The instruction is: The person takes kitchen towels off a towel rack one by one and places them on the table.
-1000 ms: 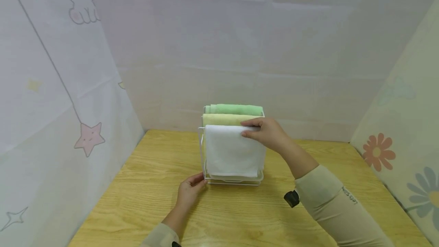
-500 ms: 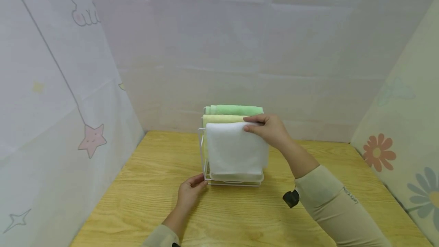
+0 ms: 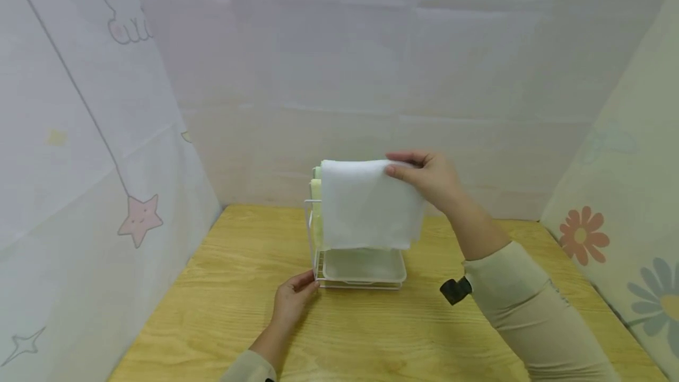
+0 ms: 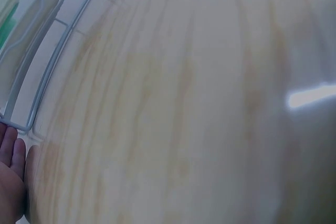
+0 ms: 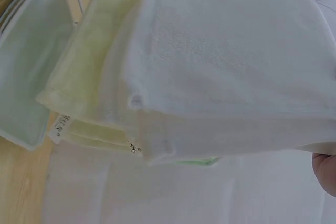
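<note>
Above the white wire rack (image 3: pixel 309 234), the right hand (image 3: pixel 435 180) pinches the top edge of the folded white towel (image 3: pixel 371 205), whose lower edge hangs apart from the white tray (image 3: pixel 366 267) on the rack's base. The left hand (image 3: pixel 292 299) holds the rack's near left corner between thumb and fingers, while the wooden table (image 3: pixel 398 335) spreads widely at both sides of the rack.

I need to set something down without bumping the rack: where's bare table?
Bare table: left of the rack, towards the left wall; in front, between the forearms; and right, between right arm and flowered wall. The rack is crowded: left hand at its near left corner, white towel in the right hand, yellow towel behind.
</note>
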The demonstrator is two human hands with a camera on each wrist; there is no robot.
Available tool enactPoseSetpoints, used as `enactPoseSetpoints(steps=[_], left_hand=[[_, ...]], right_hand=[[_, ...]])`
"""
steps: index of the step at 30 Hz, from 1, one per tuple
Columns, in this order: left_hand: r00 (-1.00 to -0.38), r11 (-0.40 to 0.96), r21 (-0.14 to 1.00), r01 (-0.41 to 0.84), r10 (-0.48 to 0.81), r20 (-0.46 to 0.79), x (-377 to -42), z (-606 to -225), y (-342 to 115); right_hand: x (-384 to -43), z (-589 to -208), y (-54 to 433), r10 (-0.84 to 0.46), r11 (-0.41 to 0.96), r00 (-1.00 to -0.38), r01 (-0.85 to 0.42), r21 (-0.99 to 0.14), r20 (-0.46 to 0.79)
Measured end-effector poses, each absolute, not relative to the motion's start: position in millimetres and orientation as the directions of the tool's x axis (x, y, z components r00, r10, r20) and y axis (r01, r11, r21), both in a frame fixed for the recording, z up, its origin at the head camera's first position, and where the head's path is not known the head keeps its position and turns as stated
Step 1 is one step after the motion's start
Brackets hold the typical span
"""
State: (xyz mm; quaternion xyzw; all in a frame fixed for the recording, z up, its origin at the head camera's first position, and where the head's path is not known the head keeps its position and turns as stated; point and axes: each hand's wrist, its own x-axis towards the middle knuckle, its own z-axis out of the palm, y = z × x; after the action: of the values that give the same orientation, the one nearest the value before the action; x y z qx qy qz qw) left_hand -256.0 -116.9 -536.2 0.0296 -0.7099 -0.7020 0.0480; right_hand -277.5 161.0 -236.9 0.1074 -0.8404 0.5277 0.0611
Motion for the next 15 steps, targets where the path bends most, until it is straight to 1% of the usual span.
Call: enactPoseSetpoints(steps=[3, 10, 15], left_hand=[[-0.994, 0.018, 1.000, 0.019, -0.109, 0.021, -255.5, -536.1, -117.3], [-0.990, 0.072, 0.997, 0.020, -0.135, 0.030, -255.1, -535.3, -119.8], [-0.992, 0.071, 0.997, 0.019, -0.124, 0.028, -257.1, -536.2, -122.4]], right_hand=[[-274.5, -223.5, 164.4, -0.093, 0.384, -0.962, -0.271, -0.883, 0.255], [-266.0, -199.8, 169.4, -0.058, 0.349, -0.954, -0.294, -0.890, 0.293], [-257.1, -179.1, 171.8, -0.043, 0.301, -0.931, -0.357, -0.885, 0.361]])
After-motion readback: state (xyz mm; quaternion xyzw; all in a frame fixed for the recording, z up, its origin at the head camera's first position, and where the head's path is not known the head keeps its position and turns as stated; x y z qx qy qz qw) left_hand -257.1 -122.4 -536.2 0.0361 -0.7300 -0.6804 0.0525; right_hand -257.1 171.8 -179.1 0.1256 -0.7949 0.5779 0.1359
